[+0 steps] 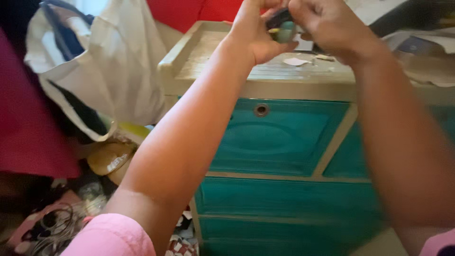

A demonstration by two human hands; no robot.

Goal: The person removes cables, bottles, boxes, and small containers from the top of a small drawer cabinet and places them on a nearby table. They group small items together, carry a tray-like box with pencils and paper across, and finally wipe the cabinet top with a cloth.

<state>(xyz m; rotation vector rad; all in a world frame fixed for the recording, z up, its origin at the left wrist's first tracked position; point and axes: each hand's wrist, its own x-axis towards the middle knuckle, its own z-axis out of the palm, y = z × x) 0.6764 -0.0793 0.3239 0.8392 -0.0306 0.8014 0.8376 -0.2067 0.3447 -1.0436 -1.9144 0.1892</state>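
Observation:
Both my hands are raised over the top of a plastic cabinet (199, 52). My left hand (258, 31) and my right hand (327, 23) meet around a small object (283, 27) that looks dark on top and greenish below; its kind is too blurred to tell. Fingers of both hands are closed on it. Scraps of pale paper (296, 61) lie on the cabinet top just below my hands.
The cabinet has teal drawers (279, 137) with beige frames. A white cloth bag (113, 66) hangs at the left against red fabric (28, 118). Cables (50, 227) and clutter lie on the floor at lower left. Papers (426, 57) pile at the right.

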